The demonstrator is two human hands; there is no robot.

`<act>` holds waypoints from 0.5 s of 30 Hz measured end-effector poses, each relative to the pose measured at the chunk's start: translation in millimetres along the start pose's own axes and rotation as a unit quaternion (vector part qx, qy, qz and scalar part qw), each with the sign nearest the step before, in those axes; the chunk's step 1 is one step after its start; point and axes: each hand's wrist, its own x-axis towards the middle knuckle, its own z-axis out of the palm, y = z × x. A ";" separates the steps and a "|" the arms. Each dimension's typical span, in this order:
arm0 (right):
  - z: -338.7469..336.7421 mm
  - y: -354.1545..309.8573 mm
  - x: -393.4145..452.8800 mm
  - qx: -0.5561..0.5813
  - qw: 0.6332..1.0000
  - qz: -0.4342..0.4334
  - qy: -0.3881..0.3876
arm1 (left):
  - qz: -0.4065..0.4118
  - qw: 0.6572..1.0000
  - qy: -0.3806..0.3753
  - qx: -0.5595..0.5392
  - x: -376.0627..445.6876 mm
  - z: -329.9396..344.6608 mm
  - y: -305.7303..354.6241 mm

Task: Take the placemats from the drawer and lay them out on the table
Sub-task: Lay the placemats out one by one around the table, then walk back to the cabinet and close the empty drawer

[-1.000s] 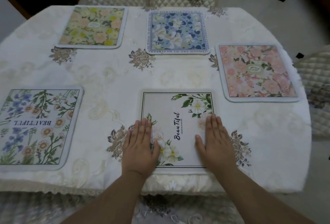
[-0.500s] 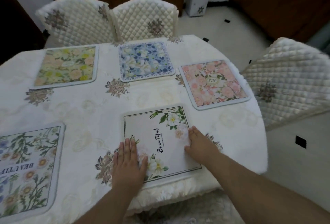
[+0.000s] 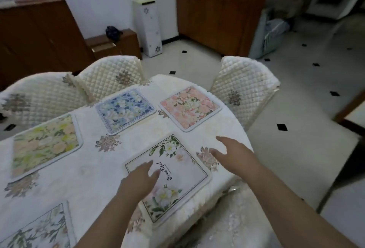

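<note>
Head view: cream-clothed table, quilted chairs, tiled floor; both hands' grip slack, w/ nothing held.

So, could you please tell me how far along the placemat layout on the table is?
Mostly done: five floral placemats lie flat on the cream tablecloth: yellow, blue, pink, white "Beautiful", and a leafy one at the near left. In hand: nothing gripped; the left hand is over the white mat, the right hand beside it. Any mats left in the drawer are out of view.
</note>
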 end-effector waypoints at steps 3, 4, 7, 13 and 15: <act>-31.2 3.5 -25.5 -0.023 0.999 0.025 0.034 | 0.055 0.998 0.029 0.026 -24.4 -28.0 39.4; -40.4 4.1 -32.9 -0.030 0.998 0.034 0.043 | 0.069 0.996 0.038 0.031 -32.7 -36.6 51.3; -61.6 9.4 -46.5 -0.043 0.996 0.041 0.070 | 0.114 0.990 0.075 0.026 -49.7 -58.0 81.7; -89.3 17.5 -50.8 -0.016 0.996 0.036 0.083 | 0.152 0.984 0.092 0.005 -57.2 -85.6 124.4; -96.6 18.3 -43.4 -0.005 0.996 0.027 0.083 | 0.146 0.984 0.098 -0.001 -54.9 -90.0 135.5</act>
